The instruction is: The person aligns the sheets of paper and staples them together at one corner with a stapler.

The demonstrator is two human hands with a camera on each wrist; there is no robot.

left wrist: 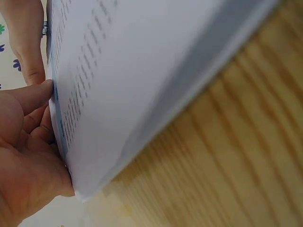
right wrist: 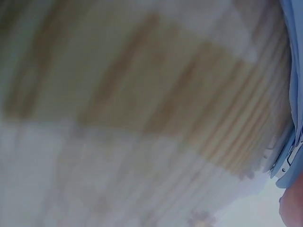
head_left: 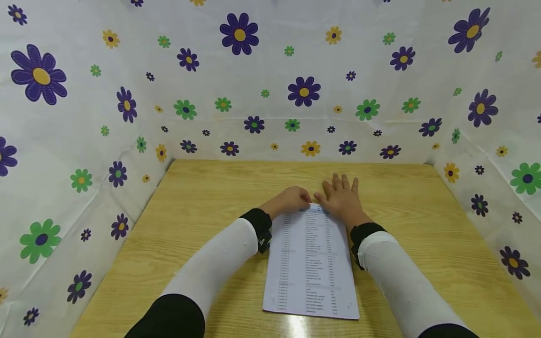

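A printed paper sheet (head_left: 314, 263), covered in columns of small text, lies lengthwise on the wooden table. At its far edge my left hand (head_left: 291, 199) pinches the paper with bent fingers. The left wrist view shows the thumb of that left hand (left wrist: 28, 142) at the edge of the paper (left wrist: 128, 80), fingers tucked beside it. My right hand (head_left: 341, 199) rests palm down over the far right corner, fingers spread toward the back. In the right wrist view, a light-blue piece with a metal part (right wrist: 286, 163) shows close to a bit of the right hand (right wrist: 292, 203).
The wooden table (head_left: 203, 197) runs back to a white flower-printed cloth (head_left: 270, 61), which also hangs along both sides. Black bands (head_left: 258, 225) circle both wrists over white sleeves. A glare spot shows on the table near the sheet's near edge.
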